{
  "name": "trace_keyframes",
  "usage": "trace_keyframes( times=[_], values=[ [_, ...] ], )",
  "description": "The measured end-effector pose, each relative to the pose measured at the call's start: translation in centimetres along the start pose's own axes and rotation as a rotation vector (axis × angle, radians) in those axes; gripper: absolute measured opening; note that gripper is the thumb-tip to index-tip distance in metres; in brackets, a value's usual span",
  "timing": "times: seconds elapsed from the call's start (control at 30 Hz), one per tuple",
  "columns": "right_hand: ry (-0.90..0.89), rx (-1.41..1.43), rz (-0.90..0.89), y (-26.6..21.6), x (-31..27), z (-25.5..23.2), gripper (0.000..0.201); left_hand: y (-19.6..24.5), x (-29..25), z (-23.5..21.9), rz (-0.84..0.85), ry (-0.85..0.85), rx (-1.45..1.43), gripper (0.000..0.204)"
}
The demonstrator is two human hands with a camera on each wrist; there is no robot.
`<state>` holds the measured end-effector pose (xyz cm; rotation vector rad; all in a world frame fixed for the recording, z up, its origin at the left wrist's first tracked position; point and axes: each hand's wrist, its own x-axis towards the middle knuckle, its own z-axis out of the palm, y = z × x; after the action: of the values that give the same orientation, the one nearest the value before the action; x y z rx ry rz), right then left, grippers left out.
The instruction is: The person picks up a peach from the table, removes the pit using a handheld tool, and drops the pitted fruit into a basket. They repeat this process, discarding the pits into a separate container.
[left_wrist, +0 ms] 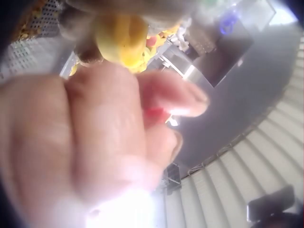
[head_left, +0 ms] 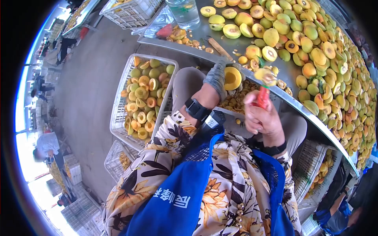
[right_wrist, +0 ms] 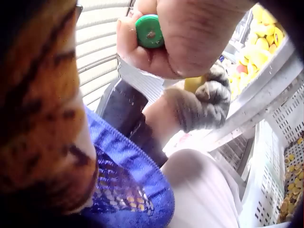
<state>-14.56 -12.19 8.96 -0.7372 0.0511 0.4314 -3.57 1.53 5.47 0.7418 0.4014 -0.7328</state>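
My left hand (head_left: 215, 80), in a grey glove, holds a halved yellow peach (head_left: 232, 78) with its hollowed cut face showing, just below the table edge. The same peach (left_wrist: 124, 40) shows past my bare right fingers (left_wrist: 104, 128) in the left wrist view. My right hand (head_left: 263, 120) grips the red handle (head_left: 263, 97) of a pitting tool, raised upright beside the left. A blurred yellowish piece (head_left: 265, 76) covers the tool's tip. In the right wrist view the handle's green end (right_wrist: 150, 31) pokes from my fist, with the gloved hand behind.
A metal table (head_left: 287, 67) bears a large heap of halved peaches (head_left: 338, 94), a wooden-handled tool (head_left: 220, 48) and a jug of water (head_left: 184, 13). A white crate (head_left: 118, 110) of peach halves stands at left. Pits (head_left: 240, 98) lie in a container below the table edge.
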Motion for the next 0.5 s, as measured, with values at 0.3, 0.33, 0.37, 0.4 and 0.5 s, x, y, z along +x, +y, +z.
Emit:
trace_keyframes(
  times=[0.3,0.33,0.37,0.4,0.5],
  values=[
    [0.476,-1.72,-0.089,6.4,-0.1,-10.6,0.018,7.9,-6.1,-12.7,0.531,0.473,0.022,0.045],
    [0.566,-1.42,0.18,6.5,-0.5,-9.7,0.02,9.1,-6.9,-16.7,0.475,0.551,0.115,0.045],
    [0.592,-1.411,0.183,6.7,-0.7,-9.4,0.02,10.3,-7.3,-21.5,0.503,0.769,0.659,0.045],
    [0.554,-1.542,0.033,6.7,-0.6,-9.1,0.02,10.9,-8.8,-21.7,0.379,0.943,1.259,0.044],
    [0.551,-1.663,-0.092,6.3,0.0,-8.4,0.02,11.3,-7.4,-21.4,0.498,0.968,1.717,0.041]
  ],
)
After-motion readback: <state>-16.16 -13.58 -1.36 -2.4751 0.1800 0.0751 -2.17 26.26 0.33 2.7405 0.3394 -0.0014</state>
